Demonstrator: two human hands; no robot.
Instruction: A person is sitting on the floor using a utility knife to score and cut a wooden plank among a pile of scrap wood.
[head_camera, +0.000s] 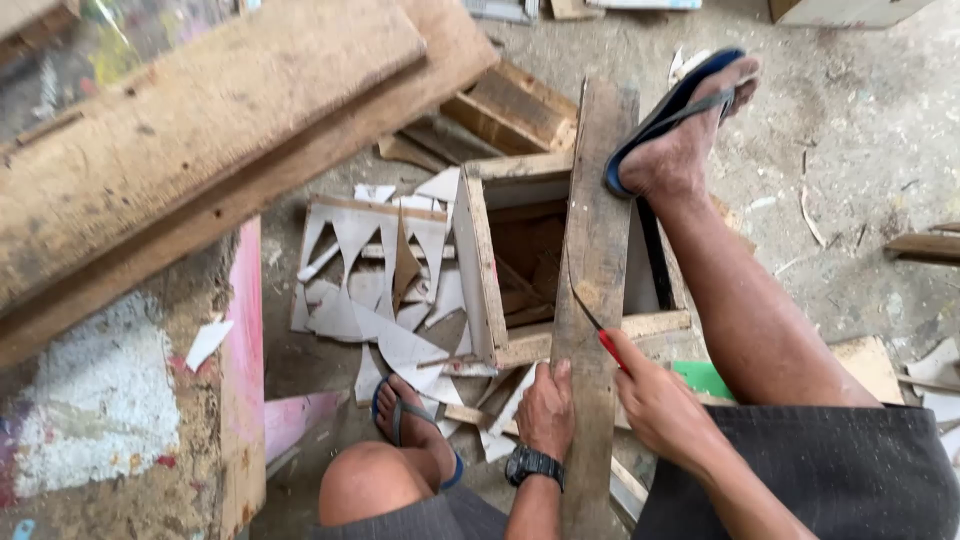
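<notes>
We find a long weathered plank laid lengthwise across an open wooden box on the concrete floor. The left hand, a dark watch at its wrist, is closed over the plank's left edge near the close end, thumb lying on the top face. The right hand is clenched around the red handle of a slim dark tool, apparently a narrow saw blade, though the view is too poor for us to be sure; its blade lies against the plank's right edge. The right foot, in a blue sandal, presses on the plank's far end. The left foot rests on the floor beside pale cut-out sheet offcuts. A heavy beam crosses the upper left.
</notes>
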